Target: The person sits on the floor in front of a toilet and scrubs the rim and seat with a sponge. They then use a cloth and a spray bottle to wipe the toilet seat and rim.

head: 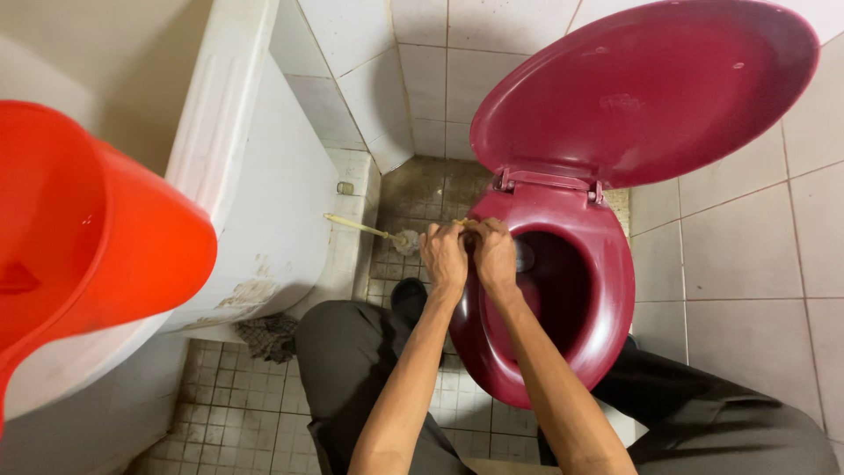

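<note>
A dark red toilet bowl [607, 290] stands with its seat lid [642, 88] raised against the tiled wall. My left hand [444, 257] and my right hand [495, 255] are side by side at the bowl's left rim. Their fingertips are pinched together on the end of a thin yellow hose [356, 225]. The hose runs left towards the white tub's corner and carries a pale fitting [406, 242] just left of my left hand. What the fingers cover is hidden.
A white tub [255, 176] fills the left side, with an orange bucket [88, 237] on its edge. A dark rag [268, 336] lies on the small-tiled floor [237, 413] beneath it. My knees in dark trousers [343, 361] flank the bowl. Tiled walls close in behind and to the right.
</note>
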